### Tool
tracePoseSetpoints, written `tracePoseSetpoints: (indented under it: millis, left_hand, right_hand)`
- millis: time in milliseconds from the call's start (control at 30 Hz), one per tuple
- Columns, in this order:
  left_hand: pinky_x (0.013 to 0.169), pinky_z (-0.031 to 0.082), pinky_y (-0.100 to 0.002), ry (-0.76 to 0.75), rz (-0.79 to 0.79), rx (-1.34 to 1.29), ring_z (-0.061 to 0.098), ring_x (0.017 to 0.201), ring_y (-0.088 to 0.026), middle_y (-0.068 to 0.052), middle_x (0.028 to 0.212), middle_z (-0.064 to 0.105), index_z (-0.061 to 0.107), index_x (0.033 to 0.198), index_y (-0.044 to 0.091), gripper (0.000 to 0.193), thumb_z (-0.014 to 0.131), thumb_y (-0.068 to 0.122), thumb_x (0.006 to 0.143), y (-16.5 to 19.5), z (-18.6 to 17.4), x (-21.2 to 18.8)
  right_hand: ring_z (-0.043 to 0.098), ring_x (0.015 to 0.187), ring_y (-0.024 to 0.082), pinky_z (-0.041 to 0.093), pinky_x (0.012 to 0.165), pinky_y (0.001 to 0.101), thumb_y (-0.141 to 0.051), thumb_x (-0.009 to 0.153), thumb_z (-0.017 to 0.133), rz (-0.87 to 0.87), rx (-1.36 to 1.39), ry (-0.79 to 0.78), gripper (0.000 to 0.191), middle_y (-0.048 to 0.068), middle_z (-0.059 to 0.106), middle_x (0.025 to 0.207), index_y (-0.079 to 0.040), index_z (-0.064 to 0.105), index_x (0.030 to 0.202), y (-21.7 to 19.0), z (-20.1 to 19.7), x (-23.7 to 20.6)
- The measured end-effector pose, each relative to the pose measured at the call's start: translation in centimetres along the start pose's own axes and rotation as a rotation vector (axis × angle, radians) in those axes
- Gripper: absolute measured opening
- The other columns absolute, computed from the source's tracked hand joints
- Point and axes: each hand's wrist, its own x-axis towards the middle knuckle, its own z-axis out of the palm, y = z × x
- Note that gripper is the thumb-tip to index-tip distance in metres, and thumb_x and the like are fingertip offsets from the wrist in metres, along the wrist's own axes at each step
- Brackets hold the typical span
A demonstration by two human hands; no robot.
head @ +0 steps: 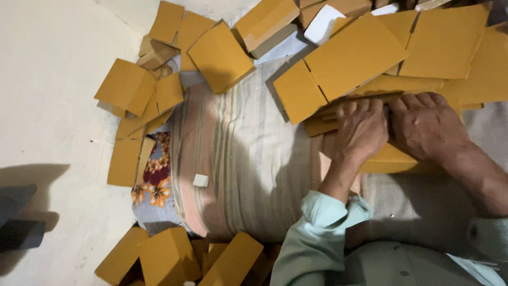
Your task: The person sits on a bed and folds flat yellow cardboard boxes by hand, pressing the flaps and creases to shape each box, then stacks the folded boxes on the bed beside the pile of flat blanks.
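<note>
While loose cardboard lies about on every side, the work shows as partly done, judging from how the pieces lie. At the far left of the frame the pale floor [47,79] is bare apart from a dark object [18,220] at the lower left edge. Next to it, at the upper left, folded mustard-yellow boxes [127,87] sit in a heap, and more folded boxes [164,257] are piled at the bottom left. Between these heaps a striped cloth [238,159] covers the middle of the frame, with a flowered fabric [153,177] showing at its left edge and a small white block [200,180] lying on it. Further right, near the top centre, a flat cardboard blank [344,61] with its side flap open rests over a stack of unfolded blanks [455,47] that runs to the upper right corner, so a good many seem yet unfolded. Below that blank, right of centre, the left hand [362,130] presses down flat, fingers curled over the edge of a yellow cardboard piece [389,159]. Just beside it, the right hand [426,124] bears on the same piece, fingers bent and closed along its fold; the piece lies under both palms
</note>
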Motion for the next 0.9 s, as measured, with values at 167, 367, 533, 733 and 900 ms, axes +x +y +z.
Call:
tracePoseSetpoints:
  millis: [167,367,533,733,900]
  left_hand:
    - [0.116,0.027,-0.069,0.022,-0.166,0.0,0.054,0.126,-0.042,-0.021,0.132,0.063,0.062,0.124,0.004,0.046,0.04,0.039,0.105,0.3,-1.2,-0.8]
    - [0.117,0.026,-0.065,-0.18,-0.056,-0.009,0.051,0.129,-0.041,-0.022,0.133,0.061,0.06,0.125,0.006,0.045,0.035,0.039,0.108,1.2,-3.2,-0.2]
    - [0.112,0.036,-0.053,-0.18,-0.232,-0.265,0.049,0.134,-0.041,-0.022,0.146,0.052,0.053,0.141,0.007,0.054,0.043,0.046,0.105,-2.4,-2.7,-1.0]
    - [0.117,0.036,-0.043,-0.156,-0.43,-1.12,0.044,0.145,-0.033,-0.022,0.159,0.043,0.036,0.157,0.003,0.087,0.061,0.057,0.093,-5.4,-0.5,-4.3]
    - [0.114,0.042,-0.04,-0.093,-0.419,-1.377,0.049,0.14,-0.029,-0.018,0.152,0.048,0.033,0.156,-0.001,0.091,0.075,0.043,0.088,-5.5,0.5,-6.9]
  right_hand:
    - [0.064,0.118,0.034,0.04,0.112,0.0536,-0.044,0.108,0.048,0.187,-0.29,-0.037,0.044,0.017,0.07,0.123,-0.007,0.066,0.126,0.1,-0.4,-1.3]
    - [0.059,0.126,0.037,0.037,0.114,0.0595,-0.043,0.101,0.046,0.121,-0.096,0.01,0.055,0.017,0.065,0.127,-0.008,0.06,0.142,-0.3,-0.7,-0.7]
    - [0.058,0.119,0.045,0.043,0.104,0.0565,-0.042,0.102,0.046,0.428,0.132,-0.112,0.059,0.024,0.058,0.139,-0.011,0.049,0.152,2.4,-0.7,-1.7]
    - [0.05,0.128,0.05,0.043,0.105,0.0535,-0.054,0.099,0.056,0.677,0.88,-0.048,0.091,0.038,0.043,0.142,-0.003,0.016,0.162,2.8,-1.4,-4.2]
    - [0.068,0.12,0.032,0.057,0.097,0.0439,-0.042,0.091,0.065,0.862,1.302,-0.118,0.087,0.024,0.06,0.139,-0.006,0.025,0.16,0.7,-2.5,-6.7]
